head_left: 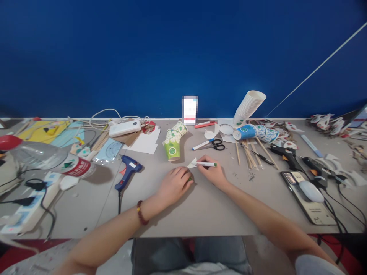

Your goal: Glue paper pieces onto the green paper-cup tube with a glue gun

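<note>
A white marker with a green end (212, 164) is gripped in my right hand (212, 172), its tip pointing left over a small white paper triangle (192, 163). My left hand (178, 183) rests on the table beside the triangle with its fingers curled. A small green piece (189, 178), which looks like a marker cap, shows between its thumb and fingers. Just beyond my hands, green-printed paper cups (172, 149) lie nested together. To their right are black-handled scissors (218, 144) and a blue-tipped white marker (201, 144).
A blue glue gun (128, 172) lies on the left, near a plastic bottle (65, 162) and power strip (36, 204). On the right are stacked white cups (250, 107), blue-printed cups (246, 132), wooden sticks (249, 154), a black glue gun (286, 156) and a phone (308, 210).
</note>
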A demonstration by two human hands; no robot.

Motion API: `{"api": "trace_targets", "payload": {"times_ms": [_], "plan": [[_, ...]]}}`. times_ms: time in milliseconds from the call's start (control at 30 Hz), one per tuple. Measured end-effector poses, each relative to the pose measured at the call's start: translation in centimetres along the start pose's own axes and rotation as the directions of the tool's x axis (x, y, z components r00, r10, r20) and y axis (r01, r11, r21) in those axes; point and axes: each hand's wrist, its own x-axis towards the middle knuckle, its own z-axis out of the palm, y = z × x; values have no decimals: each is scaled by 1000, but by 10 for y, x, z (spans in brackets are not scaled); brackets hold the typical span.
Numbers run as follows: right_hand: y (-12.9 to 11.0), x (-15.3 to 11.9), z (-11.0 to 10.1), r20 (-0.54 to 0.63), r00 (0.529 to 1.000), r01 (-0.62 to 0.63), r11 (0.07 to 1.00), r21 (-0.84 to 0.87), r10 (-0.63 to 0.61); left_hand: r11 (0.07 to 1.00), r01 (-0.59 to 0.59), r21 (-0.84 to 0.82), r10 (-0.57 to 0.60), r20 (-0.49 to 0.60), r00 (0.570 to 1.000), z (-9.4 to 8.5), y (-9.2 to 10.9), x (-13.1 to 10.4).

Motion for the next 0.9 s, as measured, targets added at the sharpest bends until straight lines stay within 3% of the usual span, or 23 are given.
{"api": "trace_targets", "payload": {"times_ms": [633, 900], "plan": [[-4, 2, -4, -61, 997, -57, 998, 0, 57, 1000, -2, 10, 2, 5, 1000, 0, 0, 0], [6, 4, -3, -61, 995, -79, 997, 7, 79, 1000, -2, 11, 2, -3, 1000, 1, 0, 0]]}}
